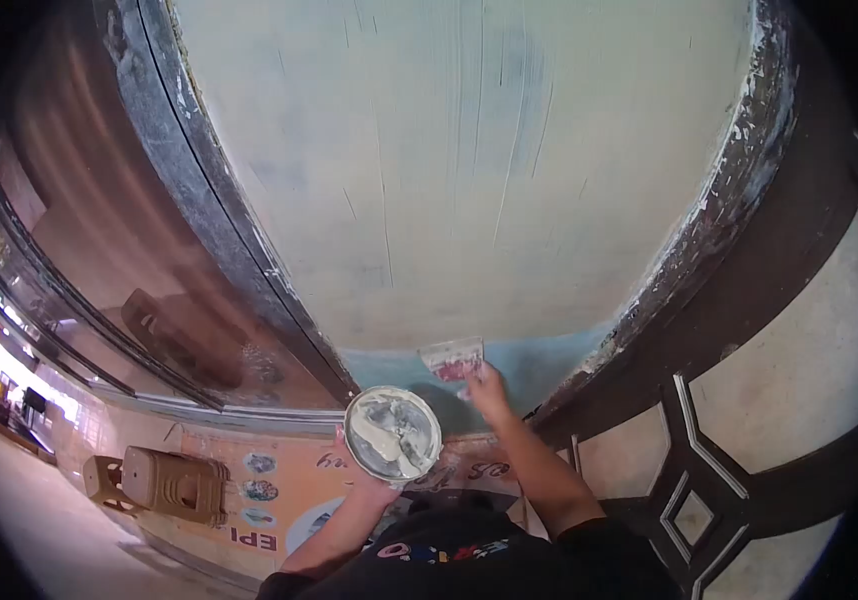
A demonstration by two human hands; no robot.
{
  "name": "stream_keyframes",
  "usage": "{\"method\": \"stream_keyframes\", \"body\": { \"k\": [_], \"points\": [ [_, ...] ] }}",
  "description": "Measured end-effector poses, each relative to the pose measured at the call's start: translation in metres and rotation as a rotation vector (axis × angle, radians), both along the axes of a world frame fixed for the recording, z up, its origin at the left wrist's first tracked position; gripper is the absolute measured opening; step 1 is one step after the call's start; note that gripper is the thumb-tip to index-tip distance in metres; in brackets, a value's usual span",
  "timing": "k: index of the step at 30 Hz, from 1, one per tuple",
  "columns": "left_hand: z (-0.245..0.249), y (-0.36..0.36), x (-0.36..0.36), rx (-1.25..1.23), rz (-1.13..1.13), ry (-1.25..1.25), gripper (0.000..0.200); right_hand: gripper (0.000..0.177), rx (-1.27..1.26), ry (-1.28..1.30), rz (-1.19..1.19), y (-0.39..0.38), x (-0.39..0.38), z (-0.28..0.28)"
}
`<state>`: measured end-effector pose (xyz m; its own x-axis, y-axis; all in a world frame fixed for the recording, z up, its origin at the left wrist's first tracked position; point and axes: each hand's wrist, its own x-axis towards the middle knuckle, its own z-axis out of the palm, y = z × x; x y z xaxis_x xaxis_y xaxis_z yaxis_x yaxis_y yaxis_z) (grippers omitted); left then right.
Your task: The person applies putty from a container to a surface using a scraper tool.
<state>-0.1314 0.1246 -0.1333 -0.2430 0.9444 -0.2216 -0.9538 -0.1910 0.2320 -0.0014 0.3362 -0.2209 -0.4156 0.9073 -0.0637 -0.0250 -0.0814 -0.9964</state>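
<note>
My left hand (379, 490) is wrapped round the underside and edge of a round metal bowl (437, 425), with some fingers hidden beneath it. Off-white putty (377, 436) lies smeared and heaped inside the bowl. My right hand (489, 394) grips a putty knife (452, 357), whose wide blade overlaps the lower wall. Pale filler coats most of the wall panel (449, 200), streaked with thin ridges. Near the bottom a blue band (541, 372) shows bare of filler, right behind the knife.
Dark, paint-flecked frames (199, 140) edge the panel on the left and right. Glossy brown glazing (119, 220) stands at left. Stacked brown plastic stools (171, 482) sit on the floor at lower left, beside an orange printed banner (269, 465). Patterned dark trim (724, 500) fills the lower right.
</note>
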Motion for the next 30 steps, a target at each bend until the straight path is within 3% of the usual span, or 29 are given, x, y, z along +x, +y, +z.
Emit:
{"method": "stream_keyframes", "body": {
  "k": [2, 6, 9, 13, 14, 17, 19, 21, 22, 24, 30],
  "points": [
    [0.002, -0.001, -0.004, -0.004, 0.018, 0.030, 0.080, 0.026, -0.021, -0.033, 0.057, -0.015, 0.009, -0.033],
    [-0.006, -0.012, -0.017, 0.012, 0.022, 0.005, 0.080, 0.030, 0.103, 0.034, 0.040, -0.025, -0.002, -0.037],
    [-0.012, -0.021, -0.027, -0.006, -0.010, -0.038, 0.079, 0.024, 0.042, 0.021, -0.083, -0.005, -0.017, -0.004],
    [-0.004, -0.022, -0.032, -0.005, -0.004, 0.058, 0.078, 0.025, 0.011, -0.136, -0.073, -0.016, -0.006, -0.053],
    [-0.004, -0.021, -0.034, -0.033, 0.038, 0.061, 0.078, 0.025, 0.003, -0.060, -0.046, -0.028, -0.005, -0.069],
    [-0.005, -0.020, -0.042, -0.029, 0.030, -0.008, 0.082, 0.023, 0.134, 0.008, 0.017, -0.057, -0.022, -0.032],
    [-0.020, -0.025, -0.048, -0.097, 0.015, 0.058, 0.081, 0.024, 0.080, 0.043, 0.059, -0.050, -0.048, -0.008],
    [-0.027, -0.024, -0.054, -0.001, -0.027, -0.021, 0.081, 0.026, 0.398, -0.118, 0.102, -0.039, -0.072, 0.036],
    [-0.022, -0.026, -0.055, 0.029, -0.058, 0.011, 0.079, 0.026, 0.397, -0.119, 0.101, -0.036, -0.081, 0.038],
    [-0.017, -0.028, -0.056, -0.029, -0.041, 0.005, 0.081, 0.026, 0.115, -0.056, 0.015, -0.032, -0.097, 0.034],
    [-0.027, -0.039, -0.063, 0.029, -0.018, 0.002, 0.082, 0.030, 0.080, 0.055, 0.018, -0.074, -0.079, -0.020]
  ]
}}
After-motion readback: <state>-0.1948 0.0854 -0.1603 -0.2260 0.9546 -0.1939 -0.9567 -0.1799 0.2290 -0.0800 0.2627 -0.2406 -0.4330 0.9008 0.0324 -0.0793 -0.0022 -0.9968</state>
